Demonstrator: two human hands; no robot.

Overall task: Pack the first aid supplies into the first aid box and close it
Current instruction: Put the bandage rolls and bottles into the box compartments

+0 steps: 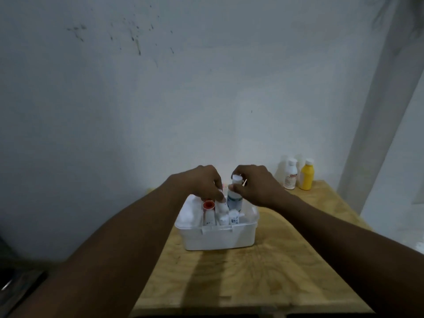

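Observation:
A white plastic first aid box stands open on the wooden table. Inside it are several small bottles, one with a red cap, and white cloth or gauze at its left side. My right hand holds a white-capped bottle with a blue label upright over the box's back part. My left hand reaches into the box, its fingers on a white bottle beside the red cap. The box's lid is not visible.
At the table's far right corner stand a white bottle with a red label and a yellow bottle, close to the wall. A dark object lies at the lower left, off the table.

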